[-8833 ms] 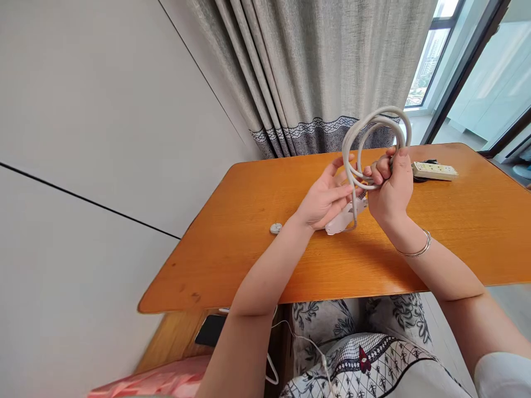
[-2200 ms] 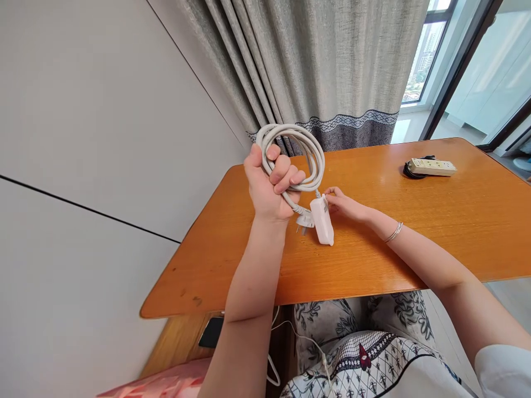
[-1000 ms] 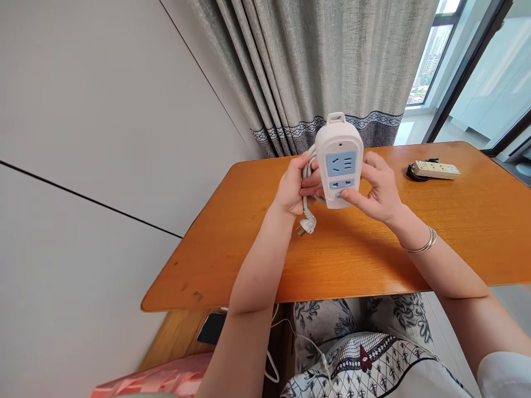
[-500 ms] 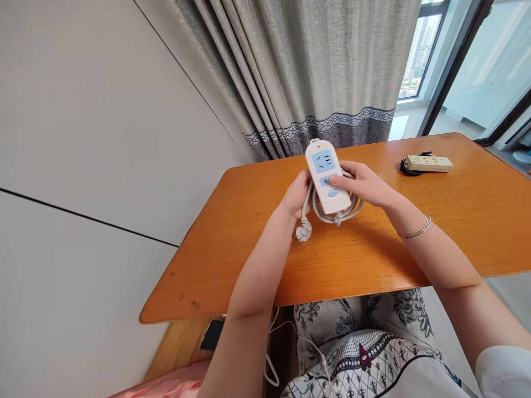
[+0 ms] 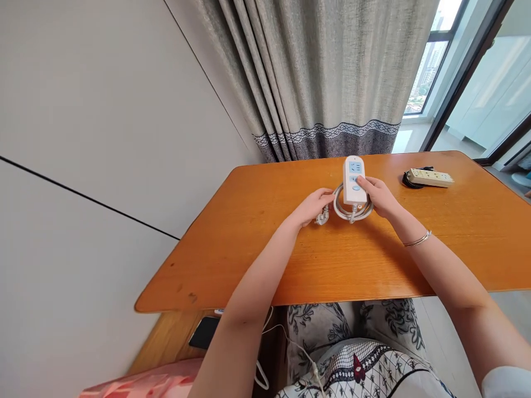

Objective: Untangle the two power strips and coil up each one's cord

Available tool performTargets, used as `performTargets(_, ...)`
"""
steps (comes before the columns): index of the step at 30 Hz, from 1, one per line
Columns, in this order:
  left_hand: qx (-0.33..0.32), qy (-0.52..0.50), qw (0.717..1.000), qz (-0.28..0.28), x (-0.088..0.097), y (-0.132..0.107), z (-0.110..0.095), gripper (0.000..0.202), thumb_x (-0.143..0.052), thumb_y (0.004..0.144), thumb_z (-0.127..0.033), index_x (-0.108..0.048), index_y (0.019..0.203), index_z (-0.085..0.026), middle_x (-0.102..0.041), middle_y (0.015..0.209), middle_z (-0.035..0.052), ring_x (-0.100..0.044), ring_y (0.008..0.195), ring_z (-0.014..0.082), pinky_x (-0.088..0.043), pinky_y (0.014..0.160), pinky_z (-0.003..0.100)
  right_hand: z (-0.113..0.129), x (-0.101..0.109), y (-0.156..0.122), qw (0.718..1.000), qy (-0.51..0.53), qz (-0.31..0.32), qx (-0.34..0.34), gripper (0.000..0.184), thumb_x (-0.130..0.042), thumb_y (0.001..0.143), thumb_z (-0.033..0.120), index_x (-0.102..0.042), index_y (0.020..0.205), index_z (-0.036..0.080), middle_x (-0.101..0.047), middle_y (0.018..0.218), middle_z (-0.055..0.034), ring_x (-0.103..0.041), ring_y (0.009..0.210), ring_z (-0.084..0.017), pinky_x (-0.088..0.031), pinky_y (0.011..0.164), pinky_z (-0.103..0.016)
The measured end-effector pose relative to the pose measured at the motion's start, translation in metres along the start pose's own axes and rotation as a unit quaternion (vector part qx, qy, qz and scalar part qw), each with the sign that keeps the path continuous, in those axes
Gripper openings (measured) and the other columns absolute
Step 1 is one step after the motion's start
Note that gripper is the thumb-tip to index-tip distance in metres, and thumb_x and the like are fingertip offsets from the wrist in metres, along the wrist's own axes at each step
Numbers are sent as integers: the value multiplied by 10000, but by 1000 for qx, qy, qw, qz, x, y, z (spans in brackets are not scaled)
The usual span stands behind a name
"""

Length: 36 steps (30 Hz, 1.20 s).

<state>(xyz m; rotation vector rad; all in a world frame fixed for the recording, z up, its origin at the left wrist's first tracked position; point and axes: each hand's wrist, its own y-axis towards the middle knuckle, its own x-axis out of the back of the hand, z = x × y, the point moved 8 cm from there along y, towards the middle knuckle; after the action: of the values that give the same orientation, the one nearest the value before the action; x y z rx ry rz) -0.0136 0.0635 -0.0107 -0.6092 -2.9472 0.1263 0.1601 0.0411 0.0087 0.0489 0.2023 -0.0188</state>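
Note:
A white power strip (image 5: 354, 190) with pale blue socket panels is held above the table, its face toward me. My right hand (image 5: 380, 197) is closed on its right side, the thumb lying across the front. The light grey cord (image 5: 341, 213) hangs in loops behind and below the strip. On the left, my left hand (image 5: 313, 208) is closed on the cord near its plug (image 5: 322, 218), which dangles just under the fingers. Part of the cord is hidden by the left fingers.
A cream power strip (image 5: 430, 177) with a black cord lies at the right rear of the wooden table (image 5: 249, 249). Behind the table hangs a grey curtain (image 5: 332, 72). A dark phone (image 5: 204, 333) rests below the table's left front edge.
The white power strip has moved right and farther from me with my right hand. My left hand has come off the strip's left side and moved to the cord by the plug.

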Motion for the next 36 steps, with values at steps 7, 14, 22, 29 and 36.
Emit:
performTargets(7, -18, 308, 951, -4, -7, -14, 22, 121, -722, 805, -258, -710, 906, -191, -732, 863, 62, -660, 782, 205, -483, 746, 318, -51, 18, -20, 995, 21, -43, -88, 417, -864, 720, 521, -719, 840, 148, -758, 753, -54, -659, 625, -137, -549, 571, -239)
performTargets(14, -47, 447, 892, -33, -5, -21, 10, 196, -708, 841, -331, -664, 698, -205, -710, 763, 66, -644, 736, 224, -452, 716, 323, -62, 25, -18, 992, 38, -62, -108, 348, -829, 783, 464, -717, 895, 155, -777, 832, -56, -690, 670, -141, -564, 605, -238)
performTargets(22, 68, 130, 989, 9, -1, -20, 32, 173, -729, 814, -238, -675, 662, -174, -683, 625, 35, -618, 564, 150, -503, 589, 277, -73, 26, -18, 987, 55, -75, -130, 346, -805, 801, 478, -713, 897, 159, -787, 869, -64, -690, 678, -145, -559, 589, -237)
performTargets(29, 145, -116, 982, -38, -11, -17, 44, 223, -624, 932, -141, -645, 711, -117, -654, 601, 17, -609, 527, 88, -543, 591, 226, -78, 27, -17, 984, 73, -89, -135, 325, -807, 813, 453, -696, 892, 159, -777, 863, -51, -696, 709, -139, -566, 626, -232)
performTargets(36, 107, -83, 988, -79, -18, -13, 57, 155, -662, 931, -167, -616, 786, -136, -643, 658, -6, -621, 577, 96, -564, 606, 243, -82, 30, -17, 981, 78, -107, -140, 325, -784, 832, 472, -697, 904, 168, -782, 885, -59, -709, 734, -155, -578, 660, -251)
